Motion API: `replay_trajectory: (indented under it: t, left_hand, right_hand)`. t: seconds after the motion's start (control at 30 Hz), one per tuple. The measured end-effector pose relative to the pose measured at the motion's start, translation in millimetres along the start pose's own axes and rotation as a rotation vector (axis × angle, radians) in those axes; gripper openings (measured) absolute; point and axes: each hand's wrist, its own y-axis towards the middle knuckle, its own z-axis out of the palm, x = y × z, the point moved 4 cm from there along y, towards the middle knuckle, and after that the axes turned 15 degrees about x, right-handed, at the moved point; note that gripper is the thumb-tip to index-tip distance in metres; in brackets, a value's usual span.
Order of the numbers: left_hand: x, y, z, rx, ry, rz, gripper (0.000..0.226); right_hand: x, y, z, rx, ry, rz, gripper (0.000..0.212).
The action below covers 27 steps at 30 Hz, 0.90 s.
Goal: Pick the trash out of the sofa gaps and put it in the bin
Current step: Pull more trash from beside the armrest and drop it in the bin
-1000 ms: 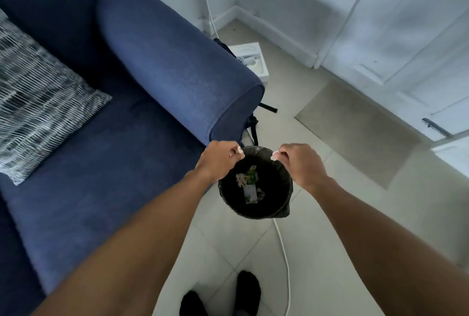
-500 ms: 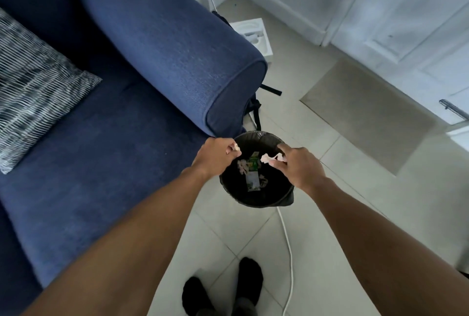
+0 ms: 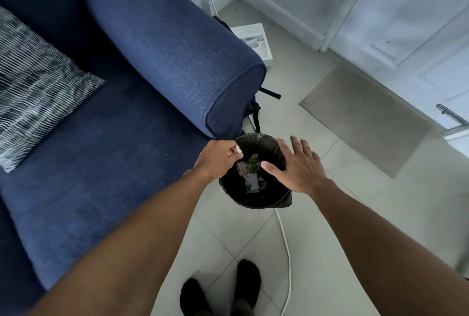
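Observation:
A small black bin lined with a dark bag stands on the tiled floor just below the blue sofa's armrest. Several scraps of paper and a green wrapper lie at its bottom. My left hand is at the bin's left rim, fingers pinched on a small pale scrap of trash. My right hand hovers over the bin's right side, palm down, fingers spread, holding nothing.
A striped grey cushion lies on the sofa seat at the left. A white cable runs across the floor past the bin. A white box, a dark bag strap and a beige mat lie beyond. My feet stand below.
My right hand has opened over the bin and the pale scrap it held is gone from its fingers. My left hand stays pinched on its scrap at the rim.

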Motion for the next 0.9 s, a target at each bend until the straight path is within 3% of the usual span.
replay_trajectory:
  t: [0.17,0.27,0.33,0.6,0.9]
  left_hand:
    - [-9,-6,-1,0.024,0.045,-0.007,0.027]
    - [-16,-10,3,0.151,0.224,-0.006,0.08]
    - [-18,-12,6,0.202,0.339,-0.004,0.097]
    - [-11,-16,14,0.197,0.705,0.054,0.102]
    - [-6,-27,5,0.194,0.753,0.071,0.098]
  right_hand:
    - [0,-3,0,-0.004,-0.019,0.011,0.097]
    - [0,-4,-2,-0.005,-0.021,0.015,0.098]
    - [0,-5,-3,-0.003,-0.021,0.015,0.1]
    - [3,-8,-5,0.0,-0.028,0.011,0.1]
    - [13,-15,-15,-0.014,-0.037,0.009,0.099]
